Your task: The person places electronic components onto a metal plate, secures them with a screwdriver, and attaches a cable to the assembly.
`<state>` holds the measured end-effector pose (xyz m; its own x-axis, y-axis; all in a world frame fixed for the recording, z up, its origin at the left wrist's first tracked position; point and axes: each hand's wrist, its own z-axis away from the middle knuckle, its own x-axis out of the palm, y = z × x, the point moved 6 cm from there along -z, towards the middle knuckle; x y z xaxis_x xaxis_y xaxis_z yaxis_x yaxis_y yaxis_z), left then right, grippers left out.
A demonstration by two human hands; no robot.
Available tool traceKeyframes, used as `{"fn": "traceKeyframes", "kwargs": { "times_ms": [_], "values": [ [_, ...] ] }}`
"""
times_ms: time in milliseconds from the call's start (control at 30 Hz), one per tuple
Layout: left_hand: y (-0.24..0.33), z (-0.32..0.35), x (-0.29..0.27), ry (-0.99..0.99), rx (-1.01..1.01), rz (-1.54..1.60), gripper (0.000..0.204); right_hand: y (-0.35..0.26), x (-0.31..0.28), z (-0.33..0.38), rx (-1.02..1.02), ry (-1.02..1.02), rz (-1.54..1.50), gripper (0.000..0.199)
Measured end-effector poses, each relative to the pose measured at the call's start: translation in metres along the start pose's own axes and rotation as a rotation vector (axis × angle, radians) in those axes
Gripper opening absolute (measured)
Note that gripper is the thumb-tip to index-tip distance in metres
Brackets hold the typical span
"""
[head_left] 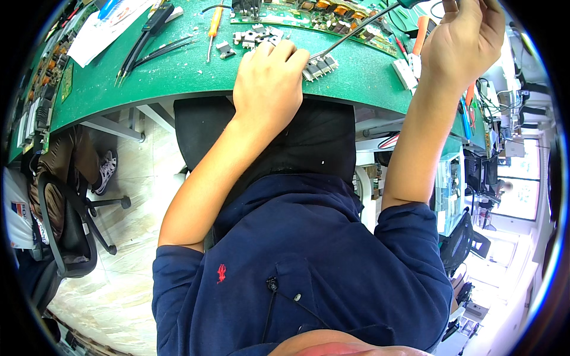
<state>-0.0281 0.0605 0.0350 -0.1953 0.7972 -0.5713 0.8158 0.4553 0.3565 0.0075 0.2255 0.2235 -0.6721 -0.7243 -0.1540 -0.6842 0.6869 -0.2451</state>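
Observation:
My right hand (460, 47), at the upper right, is closed around the green handle (409, 2) of a screwdriver. Its long metal shaft (362, 28) slants down to the left, with the tip end by my left hand. My left hand (270, 80) is curled at the table's near edge, gripping a metal heat sink strip with black transistors (320, 69). Part of that strip shows to the right of the knuckles; my fingertips are hidden beneath the hand. Just beyond it lies a pile of loose black-and-silver components (255, 37), and a single one (225, 49) rests to their left.
A long green circuit board (320, 21) lies behind the components on the green table (184, 77). Leftward are an orange-handled screwdriver (215, 24), black tweezers (163, 50), a black two-pronged tool (142, 41) and white paper (98, 35). Another person sits at far left beside a black chair (71, 237).

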Motion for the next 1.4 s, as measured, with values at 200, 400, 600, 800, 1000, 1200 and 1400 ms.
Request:
{"fn": "traceKeyframes", "kwargs": {
  "times_ms": [200,400,600,800,1000,1200,1400],
  "values": [
    [0.0,0.0,0.001,-0.001,0.0,0.014,0.015,-0.026,0.009,0.006,-0.036,-0.095,-0.08,0.018],
    [-0.001,0.0,0.001,0.003,-0.001,0.013,0.015,-0.034,0.031,0.008,0.108,0.189,0.144,0.018],
    [0.0,0.0,0.001,0.004,0.003,0.017,0.015,-0.022,0.012,0.006,0.107,0.018,0.199,0.021],
    [0.0,0.0,0.001,-0.001,0.002,0.013,0.016,-0.018,0.017,0.005,0.114,0.034,-0.119,0.023],
    [-0.001,0.0,0.001,-0.004,-0.003,0.008,0.015,-0.031,0.028,0.015,0.113,-0.05,-0.234,0.029],
    [0.0,0.0,0.002,0.007,0.002,0.008,0.014,-0.045,0.022,0.018,-0.059,0.037,-0.098,0.038],
    [0.0,0.001,0.003,0.0,0.005,-0.001,0.014,-0.051,0.011,0.026,0.009,0.189,-0.215,0.033]
  ]
}}
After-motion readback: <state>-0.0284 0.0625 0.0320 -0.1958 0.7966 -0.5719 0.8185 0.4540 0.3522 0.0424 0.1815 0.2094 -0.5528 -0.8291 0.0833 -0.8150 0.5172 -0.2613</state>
